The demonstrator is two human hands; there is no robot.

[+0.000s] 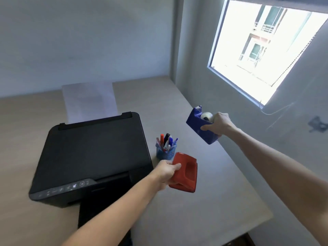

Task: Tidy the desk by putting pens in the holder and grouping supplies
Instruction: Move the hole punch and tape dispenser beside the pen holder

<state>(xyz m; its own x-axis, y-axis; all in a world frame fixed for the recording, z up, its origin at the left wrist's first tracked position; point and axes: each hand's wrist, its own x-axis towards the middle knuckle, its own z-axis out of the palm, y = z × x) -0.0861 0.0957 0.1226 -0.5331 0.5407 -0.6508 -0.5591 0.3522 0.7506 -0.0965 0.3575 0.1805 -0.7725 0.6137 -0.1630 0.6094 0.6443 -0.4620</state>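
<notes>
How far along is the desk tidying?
Pens already stand in the blue holder. In hand: the left hand holds a red hole punch, the right hand a blue tape dispenser. Left: setting both down together, probably beside the holder.

Bare desk (213, 201) right of printer (92, 157), pen holder (166, 152) standing between them

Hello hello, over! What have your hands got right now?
Left hand grips red hole punch. Right hand grips blue tape dispenser, held above desk. Pens in blue holder. Nothing in the way.
</notes>
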